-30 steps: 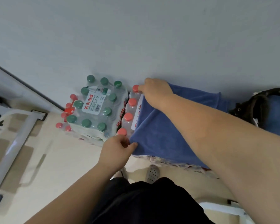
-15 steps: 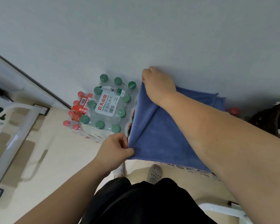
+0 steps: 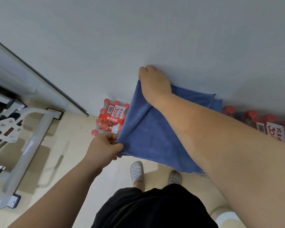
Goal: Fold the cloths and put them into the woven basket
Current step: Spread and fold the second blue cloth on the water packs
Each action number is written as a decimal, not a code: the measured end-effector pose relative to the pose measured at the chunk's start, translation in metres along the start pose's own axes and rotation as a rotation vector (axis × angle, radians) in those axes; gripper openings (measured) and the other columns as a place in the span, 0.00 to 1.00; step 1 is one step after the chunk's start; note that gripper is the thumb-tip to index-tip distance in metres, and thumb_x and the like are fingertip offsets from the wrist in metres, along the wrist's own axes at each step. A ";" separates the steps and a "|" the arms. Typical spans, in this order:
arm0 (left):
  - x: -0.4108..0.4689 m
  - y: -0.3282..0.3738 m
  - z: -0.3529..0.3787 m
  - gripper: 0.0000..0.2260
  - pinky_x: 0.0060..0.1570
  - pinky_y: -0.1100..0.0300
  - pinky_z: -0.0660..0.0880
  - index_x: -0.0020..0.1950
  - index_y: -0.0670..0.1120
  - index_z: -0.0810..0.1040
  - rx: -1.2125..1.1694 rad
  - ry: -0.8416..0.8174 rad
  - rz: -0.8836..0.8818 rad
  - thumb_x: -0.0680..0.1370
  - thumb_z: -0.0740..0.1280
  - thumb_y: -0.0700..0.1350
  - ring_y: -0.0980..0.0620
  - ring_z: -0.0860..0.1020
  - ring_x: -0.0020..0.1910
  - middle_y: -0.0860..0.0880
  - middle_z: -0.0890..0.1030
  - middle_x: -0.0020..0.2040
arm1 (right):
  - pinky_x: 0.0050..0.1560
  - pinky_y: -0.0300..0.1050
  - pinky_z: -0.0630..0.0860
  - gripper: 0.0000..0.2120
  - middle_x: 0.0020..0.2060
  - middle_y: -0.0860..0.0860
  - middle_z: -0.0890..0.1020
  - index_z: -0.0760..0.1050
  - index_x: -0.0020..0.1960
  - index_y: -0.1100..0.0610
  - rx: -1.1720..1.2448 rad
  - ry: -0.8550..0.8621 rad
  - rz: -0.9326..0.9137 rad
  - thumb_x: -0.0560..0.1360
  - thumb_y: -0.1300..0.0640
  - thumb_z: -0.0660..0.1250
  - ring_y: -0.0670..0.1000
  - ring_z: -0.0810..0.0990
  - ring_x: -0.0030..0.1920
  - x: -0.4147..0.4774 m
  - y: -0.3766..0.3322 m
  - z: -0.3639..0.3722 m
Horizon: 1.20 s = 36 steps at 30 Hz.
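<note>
The left hand (image 3: pixel 105 148) pinches the cloth's (image 3: pixel 152 135) near left corner, so the blue cloth spreads right and away from it. Farther off, the right hand (image 3: pixel 153 84) grips the far left corner, fingers curled, close to the wall (image 3: pixel 155 30).

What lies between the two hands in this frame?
In the head view, only the blue cloth: its left edge runs taut from the left hand to the right hand.
</note>
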<state>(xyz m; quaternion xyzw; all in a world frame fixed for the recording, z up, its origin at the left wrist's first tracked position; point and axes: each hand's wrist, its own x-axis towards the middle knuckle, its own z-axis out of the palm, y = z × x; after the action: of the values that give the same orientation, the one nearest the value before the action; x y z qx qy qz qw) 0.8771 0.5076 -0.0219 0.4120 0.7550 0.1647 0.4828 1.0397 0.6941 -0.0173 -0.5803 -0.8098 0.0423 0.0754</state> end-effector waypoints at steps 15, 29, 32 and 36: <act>0.037 0.024 -0.016 0.05 0.36 0.54 0.75 0.41 0.51 0.73 0.202 0.174 0.430 0.73 0.69 0.46 0.50 0.77 0.34 0.51 0.77 0.31 | 0.55 0.55 0.74 0.15 0.55 0.52 0.79 0.79 0.58 0.54 0.166 0.136 0.233 0.76 0.47 0.66 0.58 0.76 0.57 -0.095 0.045 0.006; 0.004 0.083 0.132 0.12 0.38 0.59 0.67 0.40 0.52 0.71 0.490 -0.173 0.739 0.72 0.71 0.56 0.53 0.73 0.39 0.55 0.75 0.37 | 0.63 0.55 0.71 0.22 0.64 0.51 0.76 0.74 0.69 0.50 0.239 -0.141 0.406 0.76 0.45 0.67 0.58 0.71 0.64 -0.160 0.154 -0.009; -0.009 0.085 0.151 0.16 0.36 0.58 0.67 0.38 0.52 0.69 0.636 -0.087 0.651 0.72 0.69 0.61 0.53 0.73 0.38 0.55 0.73 0.38 | 0.63 0.53 0.71 0.21 0.62 0.49 0.78 0.75 0.67 0.49 0.310 -0.103 0.351 0.76 0.46 0.67 0.56 0.73 0.61 -0.163 0.165 -0.007; -0.017 0.091 0.168 0.18 0.35 0.57 0.67 0.37 0.52 0.66 0.780 -0.010 0.550 0.73 0.67 0.62 0.51 0.72 0.38 0.54 0.70 0.36 | 0.64 0.53 0.72 0.22 0.60 0.48 0.81 0.76 0.66 0.46 0.448 -0.100 0.340 0.76 0.40 0.60 0.56 0.76 0.61 -0.154 0.179 -0.007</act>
<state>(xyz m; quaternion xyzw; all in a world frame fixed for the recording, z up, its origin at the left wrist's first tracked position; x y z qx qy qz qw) 1.0682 0.5242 -0.0334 0.7478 0.6212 -0.0114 0.2340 1.2565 0.6065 -0.0497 -0.6738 -0.6741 0.2608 0.1536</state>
